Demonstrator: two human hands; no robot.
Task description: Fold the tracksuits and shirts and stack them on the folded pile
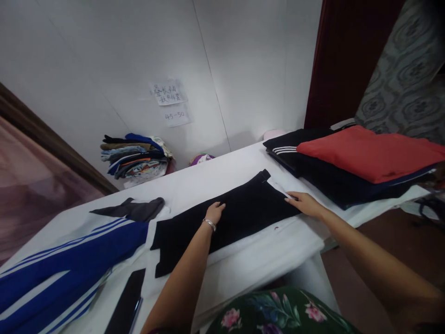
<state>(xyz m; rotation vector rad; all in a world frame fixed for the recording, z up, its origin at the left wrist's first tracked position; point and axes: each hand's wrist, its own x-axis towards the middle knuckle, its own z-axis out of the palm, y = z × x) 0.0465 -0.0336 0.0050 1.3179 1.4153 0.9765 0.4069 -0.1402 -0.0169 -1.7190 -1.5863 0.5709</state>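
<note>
Black trousers (pixel 243 208) lie stretched out across the white-covered table (pixel 215 176), with the waist end at the right and the leg ends at the left. On the middle of the upper edge is my left hand (pixel 214 214), wearing a bracelet; its fingers and thumb are closed on the cloth. My right hand (pixel 304 203) pinches the waist edge at the right, where a strip of white shows. Folds and the hand itself hide how much cloth each hand holds.
Blue trousers with white stripes (pixel 69 264) and a dark grey garment (pixel 142 208) lie at the left. A dark flat object (pixel 127 299) rests near the front. Folded clothes, topped by a red garment (pixel 368 153), are piled at right. Another clothes stack (pixel 135 157) stands beyond the table.
</note>
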